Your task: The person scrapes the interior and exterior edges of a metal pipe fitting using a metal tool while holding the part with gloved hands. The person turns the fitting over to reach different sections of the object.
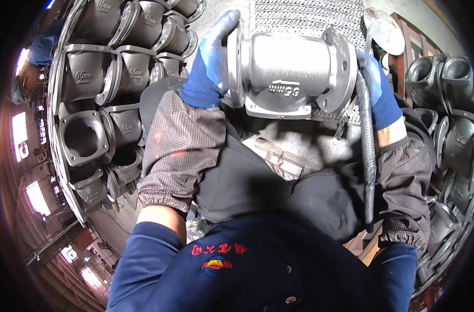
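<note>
A grey metal flanged valve body (pixel 289 65) lies sideways between my two gloved hands, with raised markings and an arrow on its side. My left hand (pixel 213 57) is closed around the round flange at its left end, thumb stretched up along the flange. At the right flange, my right hand (pixel 374 83) grips from the outer side, its fingers partly hidden. A black ribbed hose or rod (pixel 367 156) runs down from beside the right hand past my thigh; whether that hand also holds it I cannot tell. Beneath the casting is a metal mesh surface (pixel 310 15).
Several similar grey castings (pixel 133 70) stand in rows on the left, behind a curved rim. More castings (pixel 458 135) are stacked on the right. A round whitish object (pixel 387 34) sits at the upper right. Another person's hand (pixel 26 80) shows at the far left.
</note>
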Tool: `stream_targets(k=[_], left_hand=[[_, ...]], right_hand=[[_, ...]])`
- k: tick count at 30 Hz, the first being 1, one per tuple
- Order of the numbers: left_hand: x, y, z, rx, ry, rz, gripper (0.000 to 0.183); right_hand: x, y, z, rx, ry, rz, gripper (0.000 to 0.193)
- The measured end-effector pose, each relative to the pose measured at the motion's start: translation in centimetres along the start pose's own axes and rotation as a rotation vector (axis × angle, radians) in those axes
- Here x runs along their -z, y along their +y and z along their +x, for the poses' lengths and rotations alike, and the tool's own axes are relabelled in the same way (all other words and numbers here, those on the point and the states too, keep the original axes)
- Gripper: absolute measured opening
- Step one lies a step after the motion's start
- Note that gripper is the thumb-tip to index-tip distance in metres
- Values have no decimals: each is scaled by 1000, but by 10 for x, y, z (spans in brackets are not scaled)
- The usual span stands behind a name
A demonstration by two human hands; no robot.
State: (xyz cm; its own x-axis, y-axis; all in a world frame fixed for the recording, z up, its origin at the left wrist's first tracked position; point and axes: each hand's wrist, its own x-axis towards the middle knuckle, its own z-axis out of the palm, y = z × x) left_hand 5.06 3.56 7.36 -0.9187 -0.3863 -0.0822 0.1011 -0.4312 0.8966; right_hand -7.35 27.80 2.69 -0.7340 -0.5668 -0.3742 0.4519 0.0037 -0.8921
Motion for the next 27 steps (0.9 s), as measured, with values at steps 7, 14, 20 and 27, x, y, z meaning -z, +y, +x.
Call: stream_targets(k=[7, 14, 20, 27], left_hand=[[25, 2, 40, 321, 185, -169, 25], [55, -31, 57, 134, 100, -63, 35], [54, -35, 55, 106, 134, 51, 32], [31, -36, 43, 227, 386, 19, 34]], right_hand=[[-10, 2, 46, -9, 73, 170, 40], [-28, -10, 42, 81, 124, 58, 34], [-21, 12, 63, -67, 141, -7, 33], [-19, 8, 51, -88, 189, -143, 38]])
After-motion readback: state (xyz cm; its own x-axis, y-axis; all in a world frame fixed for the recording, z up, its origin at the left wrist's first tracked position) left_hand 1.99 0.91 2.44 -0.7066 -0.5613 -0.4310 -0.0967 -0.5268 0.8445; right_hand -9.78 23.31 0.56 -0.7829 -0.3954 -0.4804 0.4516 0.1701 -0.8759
